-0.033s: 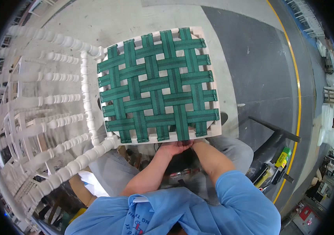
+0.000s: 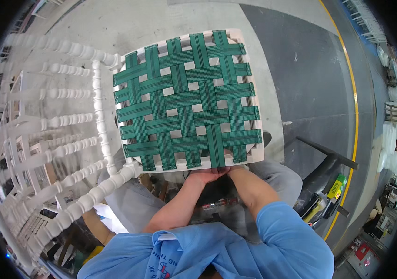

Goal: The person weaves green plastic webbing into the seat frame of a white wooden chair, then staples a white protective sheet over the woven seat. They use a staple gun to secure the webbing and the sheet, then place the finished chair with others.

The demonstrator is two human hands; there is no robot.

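Observation:
A white chair frame carries a seat of woven green webbing straps [image 2: 186, 100]. One green webbing strap [image 2: 217, 156] runs down over the near edge of the seat frame, longer than those beside it. My left hand [image 2: 204, 175] is closed at this strap's lower end, its fingers curled in under the edge. Against it, my right hand [image 2: 232, 169] reaches beneath the seat frame, and most of its fingers are hidden there. A bit of skin shows through a gap in the webbing just above.
The chair's turned white spindle back [image 2: 97, 107] extends to the left. A dark stand [image 2: 321, 174] at the right holds a green-labelled can [image 2: 336, 186] and tools. My knees flank the near edge. A yellow line [image 2: 355, 107] crosses the grey floor. White furniture stands further left.
The chair seat has shifted and turned very slightly in view, its far side a little to the left. Both hands stay at the near edge by the strap's end.

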